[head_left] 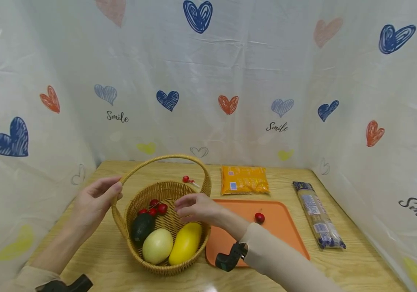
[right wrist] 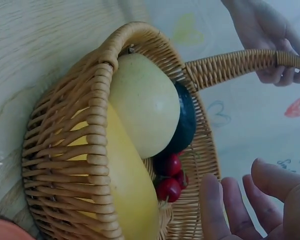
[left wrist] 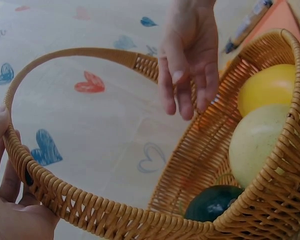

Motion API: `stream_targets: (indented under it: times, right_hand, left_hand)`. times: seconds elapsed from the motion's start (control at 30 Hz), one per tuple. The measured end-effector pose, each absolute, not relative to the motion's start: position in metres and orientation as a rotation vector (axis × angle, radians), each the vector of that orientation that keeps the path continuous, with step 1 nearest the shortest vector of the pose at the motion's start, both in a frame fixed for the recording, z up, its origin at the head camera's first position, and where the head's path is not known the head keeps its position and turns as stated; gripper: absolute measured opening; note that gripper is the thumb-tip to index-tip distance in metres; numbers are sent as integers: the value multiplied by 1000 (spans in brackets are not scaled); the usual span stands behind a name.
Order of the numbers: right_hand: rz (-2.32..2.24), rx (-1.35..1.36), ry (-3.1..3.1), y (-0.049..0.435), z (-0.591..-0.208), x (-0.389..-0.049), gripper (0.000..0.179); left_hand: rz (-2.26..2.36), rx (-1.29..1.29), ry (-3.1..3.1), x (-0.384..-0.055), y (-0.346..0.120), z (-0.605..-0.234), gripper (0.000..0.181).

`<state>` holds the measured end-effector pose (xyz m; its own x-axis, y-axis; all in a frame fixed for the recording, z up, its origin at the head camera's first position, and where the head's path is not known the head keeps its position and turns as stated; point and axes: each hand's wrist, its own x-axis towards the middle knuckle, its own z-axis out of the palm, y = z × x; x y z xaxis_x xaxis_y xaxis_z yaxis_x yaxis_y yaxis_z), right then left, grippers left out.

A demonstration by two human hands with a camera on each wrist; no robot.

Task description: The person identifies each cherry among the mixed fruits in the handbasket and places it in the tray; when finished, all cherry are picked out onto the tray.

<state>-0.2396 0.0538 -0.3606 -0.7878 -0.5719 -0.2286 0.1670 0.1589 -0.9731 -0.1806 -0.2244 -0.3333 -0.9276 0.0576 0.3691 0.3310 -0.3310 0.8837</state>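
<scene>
My left hand (head_left: 93,200) grips the left side of the arched handle (head_left: 173,156) of a wicker basket (head_left: 166,270). Over the basket's right part hovers my right hand (head_left: 198,209), its fingers loosely bent and nothing between them. Inside the basket lie a yellow mango-like fruit (head_left: 186,243), a pale round melon-like fruit (head_left: 158,246), a dark green avocado-like fruit (head_left: 142,228) and several red cherries (right wrist: 169,190). In the right wrist view, the right fingers (right wrist: 235,205) are beside the cherries, over the far rim.
Right of the basket lies an orange tray (head_left: 276,231) bearing one red cherry (head_left: 259,218). Behind it is an orange packet (head_left: 245,180), and a red lollipop (head_left: 186,179) lies behind the basket. A long clear-and-blue packet (head_left: 318,215) sits at the right. Curtains with hearts surround the table.
</scene>
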Motion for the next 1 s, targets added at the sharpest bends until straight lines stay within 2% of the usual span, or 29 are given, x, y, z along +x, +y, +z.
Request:
stream_targets:
  times: [0.33, 0.53, 1.0]
  right_hand:
    - [-1671, -384, 1984, 42, -365, -258, 27]
    - [-1663, -384, 2014, 34, -366, -268, 33]
    - [-1709, -272, 2073, -4, -370, -276, 31]
  left_hand:
    - [-2379, -512, -1694, -181, -223, -333, 27]
    - [-2390, -520, -1685, -181, -224, -334, 27]
    - [-2423, -515, -1673, -182, -224, -335, 28]
